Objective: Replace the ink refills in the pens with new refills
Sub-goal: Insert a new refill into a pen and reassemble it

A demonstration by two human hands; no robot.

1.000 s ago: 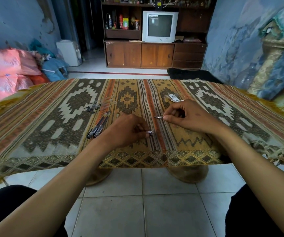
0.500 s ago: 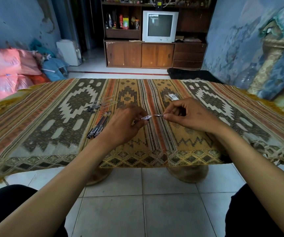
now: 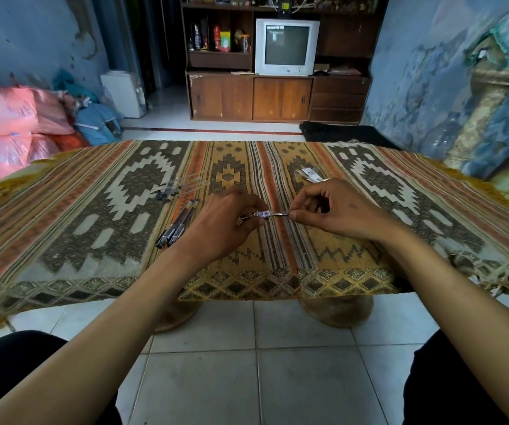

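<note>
My left hand grips a dark pen barrel with a white barcode label, held level above the table. My right hand pinches a thin refill with a silver tip, and that tip points at the barrel's open end, almost touching it. Left of my left hand, two dark pens lie side by side on the patterned cloth. Beyond them lie clear refills and small dark pen parts.
A small clear packet lies on the cloth behind my right hand. The table's near edge hangs over a tiled floor. Pink and blue bags are stacked on the floor at left, and a cabinet with a television stands across the room.
My left hand lifted the barrel from near the cloth up and to the right, level with the refill tip. My right hand stayed almost in place.
</note>
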